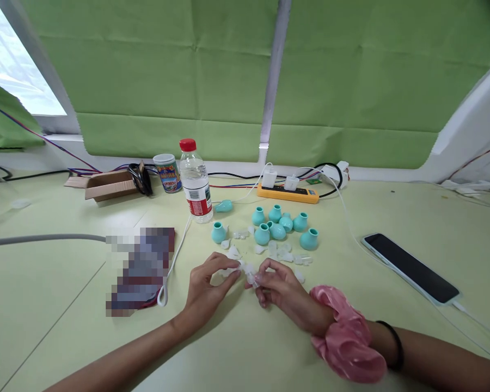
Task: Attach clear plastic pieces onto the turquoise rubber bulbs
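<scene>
**Both hands on small clear pieces**

Left hand (206, 286) and right hand (280, 291) meet low centre on the surface (65, 305), each grip pinched shut on a small clear piece (247, 272). Teal caps (280, 226) cluster at 12 o'clock, near. Phone (410, 268) at 3 o'clock, well apart.

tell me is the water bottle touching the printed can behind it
Cannot tell. In the head view the water bottle overlaps the printed can at its right edge, so no gap shows, but the can stands farther back and contact isn't plainly visible.
</scene>
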Demonstrator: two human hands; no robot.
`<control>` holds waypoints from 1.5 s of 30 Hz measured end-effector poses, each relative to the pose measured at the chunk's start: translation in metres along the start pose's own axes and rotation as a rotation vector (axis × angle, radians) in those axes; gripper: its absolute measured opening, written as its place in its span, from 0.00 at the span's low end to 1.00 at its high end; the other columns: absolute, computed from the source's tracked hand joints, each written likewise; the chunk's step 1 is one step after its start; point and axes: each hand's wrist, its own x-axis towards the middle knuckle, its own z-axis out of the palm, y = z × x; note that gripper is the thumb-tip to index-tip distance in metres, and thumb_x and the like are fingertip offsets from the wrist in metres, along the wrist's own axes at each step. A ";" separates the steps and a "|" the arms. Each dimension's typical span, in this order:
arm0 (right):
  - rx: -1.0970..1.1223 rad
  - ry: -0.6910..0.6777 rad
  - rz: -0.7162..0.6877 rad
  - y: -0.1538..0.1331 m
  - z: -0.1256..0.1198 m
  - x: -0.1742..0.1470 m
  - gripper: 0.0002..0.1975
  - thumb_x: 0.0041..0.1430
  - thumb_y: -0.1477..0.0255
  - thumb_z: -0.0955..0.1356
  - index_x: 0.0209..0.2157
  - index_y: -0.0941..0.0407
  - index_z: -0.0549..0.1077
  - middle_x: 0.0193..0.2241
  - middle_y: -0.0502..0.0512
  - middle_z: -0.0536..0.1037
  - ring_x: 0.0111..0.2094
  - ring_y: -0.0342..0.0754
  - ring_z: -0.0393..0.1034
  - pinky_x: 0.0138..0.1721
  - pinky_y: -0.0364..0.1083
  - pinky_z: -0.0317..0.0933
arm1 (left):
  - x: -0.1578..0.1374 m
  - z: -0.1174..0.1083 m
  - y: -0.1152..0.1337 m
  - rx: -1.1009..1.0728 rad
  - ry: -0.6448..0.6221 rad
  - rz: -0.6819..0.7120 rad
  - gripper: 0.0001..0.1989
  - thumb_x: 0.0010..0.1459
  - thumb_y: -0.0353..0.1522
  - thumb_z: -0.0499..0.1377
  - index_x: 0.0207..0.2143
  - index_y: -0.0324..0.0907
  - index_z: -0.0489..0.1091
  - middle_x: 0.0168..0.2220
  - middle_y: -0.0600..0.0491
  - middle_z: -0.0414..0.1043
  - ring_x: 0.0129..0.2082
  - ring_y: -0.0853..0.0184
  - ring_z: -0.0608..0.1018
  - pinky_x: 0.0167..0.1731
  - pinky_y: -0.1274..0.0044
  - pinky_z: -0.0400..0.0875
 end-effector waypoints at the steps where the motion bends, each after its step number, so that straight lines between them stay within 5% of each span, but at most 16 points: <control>1: 0.033 -0.021 0.026 -0.002 -0.002 0.004 0.15 0.44 0.68 0.70 0.25 0.56 0.57 0.21 0.47 0.71 0.17 0.37 0.60 0.20 0.38 0.54 | 0.000 0.000 0.000 -0.018 0.002 0.019 0.02 0.48 0.28 0.59 0.27 0.40 0.72 0.27 0.52 0.72 0.29 0.68 0.72 0.29 0.76 0.68; 10: 0.154 -0.071 0.185 -0.003 -0.008 0.014 0.17 0.48 0.68 0.68 0.39 0.56 0.62 0.24 0.49 0.71 0.22 0.40 0.66 0.24 0.40 0.57 | 0.004 0.001 0.001 -0.027 0.016 0.261 0.03 0.46 0.25 0.61 0.26 0.40 0.73 0.25 0.52 0.74 0.26 0.68 0.71 0.29 0.73 0.67; 21: 0.185 -0.216 0.240 -0.005 -0.005 0.014 0.11 0.51 0.68 0.67 0.35 0.58 0.66 0.28 0.52 0.72 0.27 0.42 0.68 0.32 0.44 0.57 | 0.000 0.000 -0.006 -0.002 -0.012 0.444 0.12 0.47 0.19 0.59 0.33 0.40 0.71 0.32 0.48 0.75 0.30 0.67 0.69 0.28 0.72 0.66; 32: 0.165 -0.192 0.191 -0.002 -0.005 0.015 0.12 0.52 0.69 0.66 0.37 0.58 0.63 0.25 0.52 0.72 0.23 0.41 0.67 0.29 0.43 0.56 | 0.006 -0.012 -0.005 0.591 -0.009 0.788 0.10 0.44 0.23 0.62 0.32 0.38 0.68 0.35 0.50 0.75 0.34 0.61 0.67 0.31 0.66 0.61; 37: 0.147 -0.179 0.162 0.000 -0.007 0.014 0.13 0.50 0.70 0.68 0.37 0.58 0.64 0.26 0.53 0.72 0.23 0.40 0.66 0.28 0.42 0.55 | 0.006 -0.018 -0.009 0.625 -0.136 0.947 0.10 0.46 0.20 0.59 0.33 0.35 0.67 0.37 0.47 0.73 0.34 0.62 0.68 0.30 0.67 0.62; 45: 0.126 -0.170 0.163 -0.002 -0.005 0.013 0.14 0.48 0.68 0.69 0.35 0.58 0.64 0.24 0.52 0.72 0.23 0.41 0.66 0.29 0.43 0.55 | 0.006 -0.010 -0.011 0.223 -0.197 0.713 0.18 0.48 0.18 0.56 0.43 0.36 0.64 0.36 0.46 0.71 0.35 0.65 0.67 0.32 0.71 0.68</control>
